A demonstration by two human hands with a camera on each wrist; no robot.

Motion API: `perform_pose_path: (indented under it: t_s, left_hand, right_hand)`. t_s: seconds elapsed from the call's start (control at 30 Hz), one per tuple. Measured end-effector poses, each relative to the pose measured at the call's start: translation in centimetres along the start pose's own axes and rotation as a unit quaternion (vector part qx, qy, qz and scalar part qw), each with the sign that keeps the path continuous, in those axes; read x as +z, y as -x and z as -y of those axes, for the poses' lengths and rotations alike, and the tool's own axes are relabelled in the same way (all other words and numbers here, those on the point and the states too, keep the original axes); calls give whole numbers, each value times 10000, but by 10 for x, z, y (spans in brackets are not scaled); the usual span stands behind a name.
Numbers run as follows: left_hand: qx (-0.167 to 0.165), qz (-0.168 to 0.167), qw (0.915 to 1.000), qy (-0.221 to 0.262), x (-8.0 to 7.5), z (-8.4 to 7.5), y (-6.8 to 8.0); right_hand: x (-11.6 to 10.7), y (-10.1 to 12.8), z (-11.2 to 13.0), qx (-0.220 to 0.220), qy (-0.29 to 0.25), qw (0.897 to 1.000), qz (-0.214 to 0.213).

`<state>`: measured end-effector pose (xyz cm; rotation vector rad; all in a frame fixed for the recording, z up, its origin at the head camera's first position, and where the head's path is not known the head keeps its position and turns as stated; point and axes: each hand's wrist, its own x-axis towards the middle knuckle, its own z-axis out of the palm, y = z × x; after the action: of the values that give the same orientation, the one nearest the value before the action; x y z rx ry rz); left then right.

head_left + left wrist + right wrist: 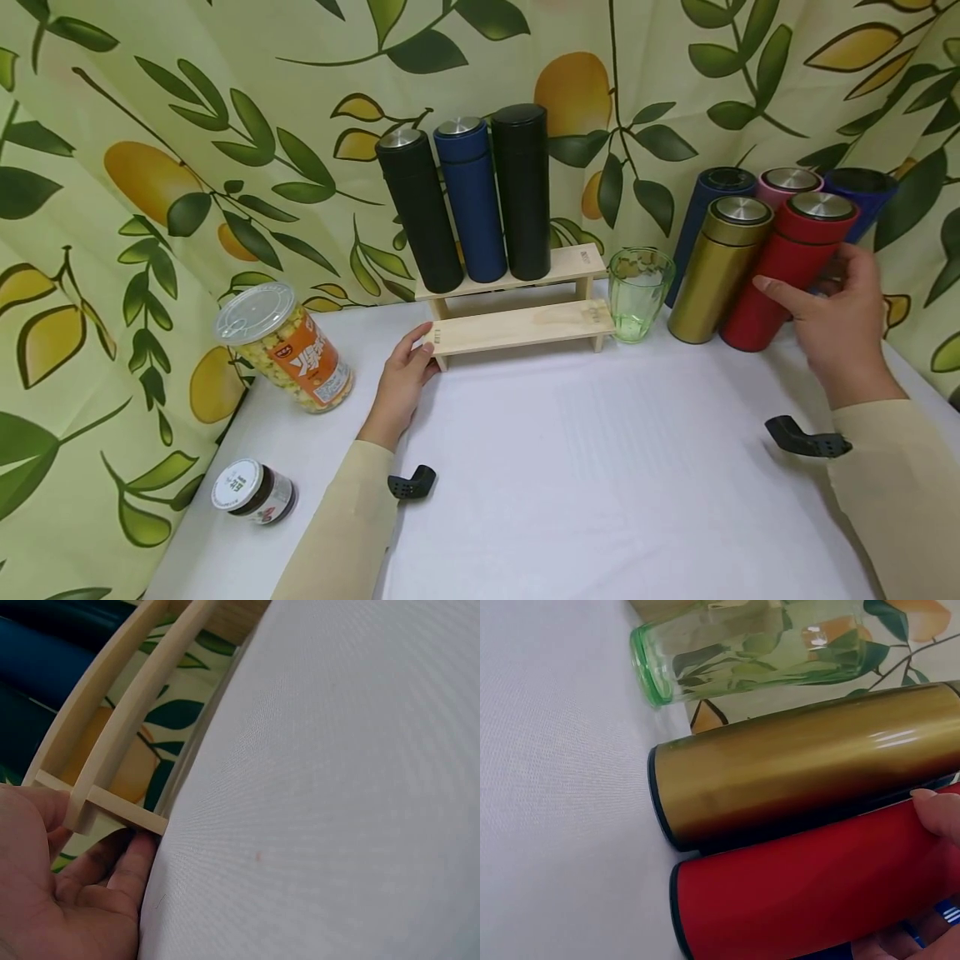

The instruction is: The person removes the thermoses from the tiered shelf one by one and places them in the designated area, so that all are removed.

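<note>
- While the right hand [851, 321] holds the red bottle [786, 271], its thumb lies in front and its fingers curl behind.
- The left hand [401, 390] pinches the wooden stand [525, 327] at the left end of its lower step [483, 335].
- The red bottle is at the right of the white table [562, 500], just beside the gold bottle [714, 279].
- Next to the gold bottle is the green glass [637, 296].
- On the upper step [572, 263], one blue bottle [472, 204] stands between two black bottles [522, 200].
</note>
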<state>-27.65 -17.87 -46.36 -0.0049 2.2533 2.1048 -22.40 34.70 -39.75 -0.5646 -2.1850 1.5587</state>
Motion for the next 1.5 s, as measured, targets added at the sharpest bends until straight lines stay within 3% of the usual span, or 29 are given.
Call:
perform_pose_path:
  t_s: [0.43, 1.03, 1.5]
  left_hand:
    - [24, 16, 10000, -4, 0, 0, 0]
    - [98, 68, 9999, -14, -2, 3, -1]
    - [49, 55, 10000, -48, -1, 1, -1]
  right_hand:
    - [5, -4, -6, -272, -197, 9994, 14]
    - [6, -3, -6, -191, -355, 9991, 153]
    - [2, -1, -4, -221, -135, 9994, 244]
